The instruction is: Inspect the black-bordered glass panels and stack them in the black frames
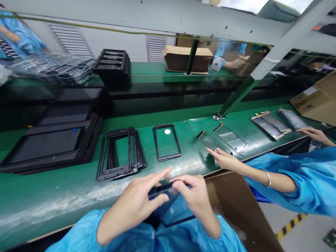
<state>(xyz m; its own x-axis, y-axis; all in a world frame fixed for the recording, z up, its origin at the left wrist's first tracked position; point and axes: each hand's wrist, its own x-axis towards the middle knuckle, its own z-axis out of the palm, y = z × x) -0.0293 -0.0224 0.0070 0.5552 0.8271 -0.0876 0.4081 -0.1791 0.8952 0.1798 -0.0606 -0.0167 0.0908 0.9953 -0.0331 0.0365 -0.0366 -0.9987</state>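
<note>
In front of my chest is a dark, glossy touchscreen panel (174,210), tilted, its face reflecting a blue sleeve. My right hand (194,196) pinches its upper edge between thumb and fingers. My left hand (139,199) is at the panel's left side, slightly blurred, fingers stretched out and thumb apart; whether it touches the panel is hard to tell. Just beyond on the green bench lies a thin black frame (156,143) with a white round spot inside its opening. Left of that, several black frames (132,150) sit in an uneven stack.
Trays holding dark screens (47,145) are piled at the left. To the right, a co-worker's hand (223,159) touches a glass panel (210,141), beside another glass panel (231,138). An open cardboard box (236,203) stands below the bench edge. A green post (236,98) rises from the bench.
</note>
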